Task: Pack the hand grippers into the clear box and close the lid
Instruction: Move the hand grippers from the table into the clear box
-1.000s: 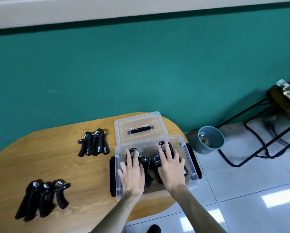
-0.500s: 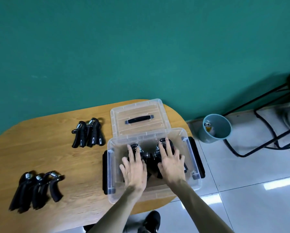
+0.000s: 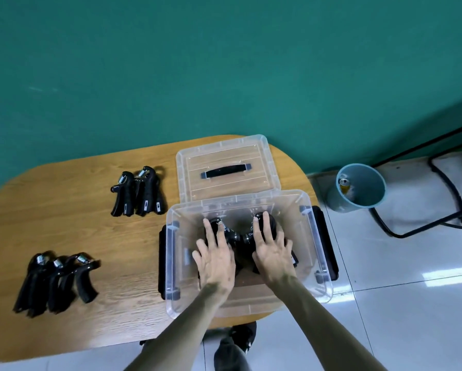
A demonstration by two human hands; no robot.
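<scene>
Both hands inside clear box [image 3: 314,263] on counter [image 3: 63,223], left hand [image 3: 216,259] and right hand [image 3: 274,254] flat, fingers straight, pressing hand grippers [image 3: 239,238], lid [image 3: 227,167] just behind box

Bright, even light; glare on floor tiles [image 3: 438,277]; edges warped.

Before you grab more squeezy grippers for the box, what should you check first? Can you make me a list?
1. Clear box open: ok.
2. Lid out of the way, flat on the table behind the box: ok.
3. Grippers in the box lying settled under the left hand and right hand: cannot tell.
4. Both hands free to reach: not ok, they press flat on those grippers.
5. More to pack: the near pile and the far pile wait on the table: ok.
</scene>
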